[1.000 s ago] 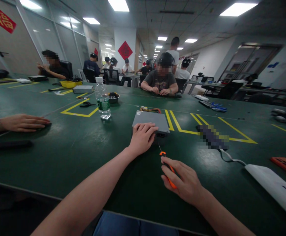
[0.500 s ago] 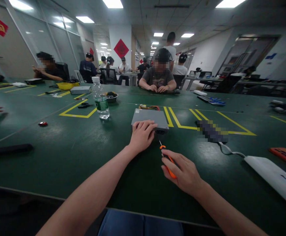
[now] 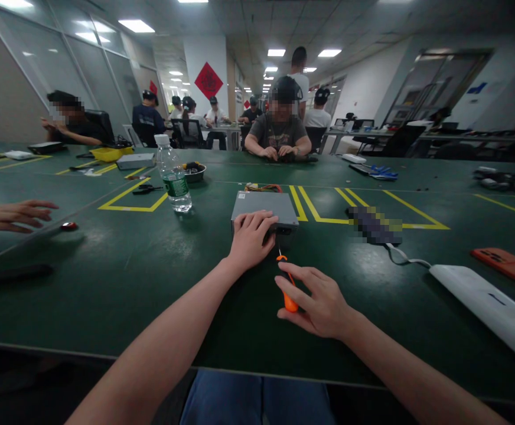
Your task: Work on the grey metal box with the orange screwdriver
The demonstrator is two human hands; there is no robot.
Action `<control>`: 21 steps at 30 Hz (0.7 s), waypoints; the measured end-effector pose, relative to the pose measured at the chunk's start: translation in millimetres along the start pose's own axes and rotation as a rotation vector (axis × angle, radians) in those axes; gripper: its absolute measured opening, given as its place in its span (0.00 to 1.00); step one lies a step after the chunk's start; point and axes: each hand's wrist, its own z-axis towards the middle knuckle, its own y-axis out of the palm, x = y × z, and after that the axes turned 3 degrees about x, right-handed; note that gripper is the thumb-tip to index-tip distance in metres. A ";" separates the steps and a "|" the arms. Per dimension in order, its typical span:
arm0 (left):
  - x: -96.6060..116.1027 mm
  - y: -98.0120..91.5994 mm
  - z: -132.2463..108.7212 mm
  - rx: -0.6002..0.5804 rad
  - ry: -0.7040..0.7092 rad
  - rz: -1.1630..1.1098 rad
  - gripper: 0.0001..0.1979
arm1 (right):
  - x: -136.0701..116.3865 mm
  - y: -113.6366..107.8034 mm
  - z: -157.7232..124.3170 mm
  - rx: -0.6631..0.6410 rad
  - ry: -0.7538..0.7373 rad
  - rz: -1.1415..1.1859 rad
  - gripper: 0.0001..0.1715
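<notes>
A flat grey metal box (image 3: 266, 206) lies on the green table (image 3: 120, 277), coloured wires at its far edge. My left hand (image 3: 251, 238) rests on the box's near corner, fingers curled over its top and front. My right hand (image 3: 317, 301) is closed round the handle of an orange and black screwdriver (image 3: 286, 285). The thin tip points at the box's near face, just right of my left hand.
A water bottle (image 3: 172, 176) stands left of the box. A neighbour's hand (image 3: 9, 213) hovers at far left near a small red object (image 3: 68, 226). A white power strip (image 3: 483, 301) and an orange phone (image 3: 508, 268) lie at right. People sit across the table.
My right hand has drawn the screwdriver left and turned it more upright, tip closer to the box. The neighbour's hand left the table, uncovering the red object, then came back.
</notes>
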 end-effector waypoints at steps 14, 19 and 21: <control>0.2 1.0 -0.4 0.006 -0.003 0.004 0.15 | 0.5 2.5 -1.4 -0.062 0.009 0.146 0.21; -0.2 0.6 -1.0 0.003 0.003 -0.001 0.15 | 1.3 5.1 -2.9 0.015 -0.008 0.159 0.19; -0.5 0.8 -0.9 0.004 -0.004 0.002 0.14 | 0.8 6.6 -3.8 0.043 0.008 0.185 0.19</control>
